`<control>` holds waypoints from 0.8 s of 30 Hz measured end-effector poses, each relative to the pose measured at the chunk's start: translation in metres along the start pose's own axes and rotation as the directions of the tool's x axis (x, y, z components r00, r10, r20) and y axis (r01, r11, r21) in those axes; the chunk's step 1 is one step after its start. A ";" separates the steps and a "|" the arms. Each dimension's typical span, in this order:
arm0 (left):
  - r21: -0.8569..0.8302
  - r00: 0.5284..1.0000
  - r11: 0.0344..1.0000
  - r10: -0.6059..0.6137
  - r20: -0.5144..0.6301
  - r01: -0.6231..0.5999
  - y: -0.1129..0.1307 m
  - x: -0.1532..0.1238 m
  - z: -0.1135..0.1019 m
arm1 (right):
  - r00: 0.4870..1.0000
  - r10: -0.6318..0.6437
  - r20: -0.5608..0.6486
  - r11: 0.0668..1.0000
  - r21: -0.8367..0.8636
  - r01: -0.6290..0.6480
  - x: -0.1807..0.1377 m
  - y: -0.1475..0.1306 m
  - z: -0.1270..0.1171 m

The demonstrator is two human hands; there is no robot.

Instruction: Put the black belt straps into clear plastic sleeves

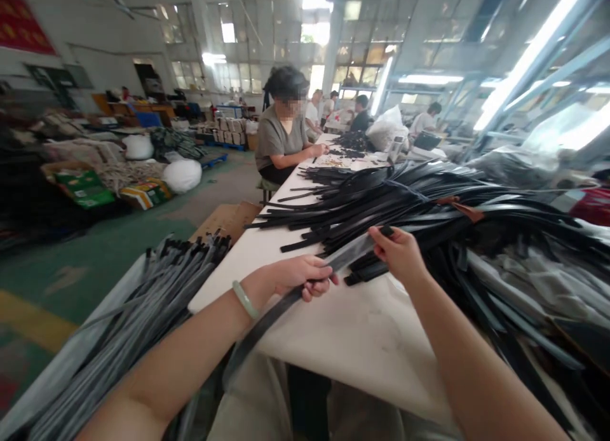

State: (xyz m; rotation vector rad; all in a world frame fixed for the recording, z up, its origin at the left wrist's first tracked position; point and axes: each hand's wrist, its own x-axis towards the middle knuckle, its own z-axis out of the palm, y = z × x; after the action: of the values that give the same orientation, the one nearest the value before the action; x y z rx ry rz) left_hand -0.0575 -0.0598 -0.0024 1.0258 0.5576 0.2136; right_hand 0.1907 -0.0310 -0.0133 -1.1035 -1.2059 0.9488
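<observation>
My left hand [300, 277] is closed around a long black strap [350, 253] in a clear sleeve, and a pale bangle sits on that wrist. My right hand [399, 253] pinches the same strap near its far end. The strap runs slantwise between both hands and hangs down off the near edge of the white table [347, 333]. Just beyond my hands lies a big heap of black straps [419, 199].
A bundle of sleeved straps [143, 320] leans at my left, beside a cardboard box [229, 220]. A person in a grey top [281, 139] sits at the table's far left side, with more workers behind. Bags and boxes clutter the green floor [95, 250].
</observation>
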 end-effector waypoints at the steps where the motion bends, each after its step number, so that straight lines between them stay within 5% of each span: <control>1: 0.029 1.000 0.999 -0.020 -0.010 0.020 -0.005 -0.017 -0.001 | 0.999 -0.015 -0.039 0.999 0.038 0.017 0.003 0.000 -0.006; 5: 0.092 0.985 0.991 -0.083 -0.149 0.098 -0.030 -0.102 0.001 | 0.999 0.004 -0.048 0.993 0.121 0.002 -0.001 0.002 0.000; 9: 0.127 0.910 0.981 -0.087 -0.405 0.150 -0.040 -0.202 0.004 | 0.962 0.085 0.258 0.987 0.108 -0.116 -0.036 -0.002 0.039; 11: 0.142 0.825 0.981 -0.032 -0.565 0.136 -0.041 -0.252 -0.004 | 0.900 0.102 0.423 0.987 0.074 -0.146 -0.052 -0.004 0.052; 15: 0.122 0.525 0.986 0.046 -0.850 0.112 -0.051 -0.324 -0.045 | 0.881 0.127 0.456 0.990 -0.009 -0.138 -0.055 0.004 0.052; 17: 0.110 0.442 0.981 0.030 -0.897 0.157 -0.063 -0.333 -0.070 | 0.893 0.154 0.422 0.987 -0.030 -0.156 -0.047 0.015 0.047; 20: 0.138 0.400 0.965 0.039 -0.916 0.224 -0.090 -0.315 -0.100 | 0.900 0.192 0.390 0.981 -0.043 -0.191 -0.036 0.030 0.043; 22: 0.203 0.403 0.949 0.093 -0.910 0.240 -0.106 -0.293 -0.112 | 0.898 0.196 0.393 0.980 -0.041 -0.195 -0.033 0.034 0.045; 24: 0.286 0.455 0.931 0.160 -0.876 0.225 -0.118 -0.271 -0.118 | 0.897 0.189 0.400 0.982 -0.054 -0.183 -0.034 0.032 0.049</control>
State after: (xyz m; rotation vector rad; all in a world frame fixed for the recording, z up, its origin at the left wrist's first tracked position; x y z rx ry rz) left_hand -0.3587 -0.1462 -0.0577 1.2214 1.6668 0.6658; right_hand 0.1385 -0.0498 -0.0508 -1.0787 -1.4582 1.3678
